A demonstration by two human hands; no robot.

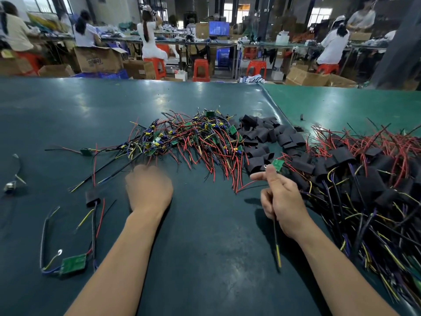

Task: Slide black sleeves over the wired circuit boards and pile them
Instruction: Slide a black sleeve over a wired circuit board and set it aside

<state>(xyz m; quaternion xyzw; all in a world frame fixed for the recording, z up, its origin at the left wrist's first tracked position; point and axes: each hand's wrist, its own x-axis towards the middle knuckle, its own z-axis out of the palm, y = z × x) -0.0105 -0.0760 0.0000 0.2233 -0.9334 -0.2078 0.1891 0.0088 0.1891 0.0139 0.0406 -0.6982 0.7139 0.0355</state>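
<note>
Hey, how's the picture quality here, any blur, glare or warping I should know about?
Head view: the left hand is smeared by motion blur, while the right hand holding a green circuit board is sharp; soft glare patches sit on the green table mat; the wide-angle lens bows the table's far edge.

- A bare stretch of the dark green table mat (pixel 211 236) lies open between the two forearms, running back to the near edge.
- Ahead, the tangled heap of bare green circuit boards with red, yellow and black wires (pixel 193 137) bars the way.
- The loose pile of flat black sleeves (pixel 266 135) sits just right of it.
- The big pile of black-sleeved boards with trailing wires (pixel 364 179) fills the right side.
- A single green board with looped wires (pixel 74 263) lies at near left.
</note>
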